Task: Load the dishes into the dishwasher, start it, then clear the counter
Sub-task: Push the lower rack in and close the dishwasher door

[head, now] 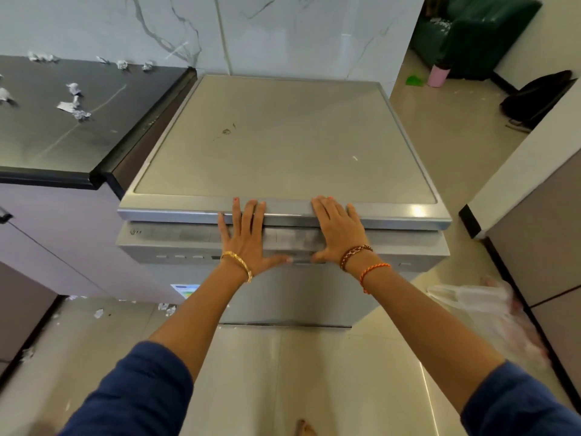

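Note:
A silver freestanding dishwasher point(283, 143) stands in front of me with its door up against the body. My left hand point(246, 237) lies flat with straight fingers on the door's top panel, fingertips reaching the front edge of the lid. My right hand point(338, 231) presses flat beside it in the same way, thumb near the handle recess. Neither hand holds anything. To the left is the dark counter point(41, 130), strewn with several crumpled paper scraps point(75, 103). No dishes are in view.
More paper scraps point(166, 308) lie on the pale floor by the cabinet base. A clear plastic bag point(484, 313) sits on the floor at right beside a grey cabinet point(540, 234). Behind are a marble wall, a green sofa point(478, 29) and a pink bin point(438, 75).

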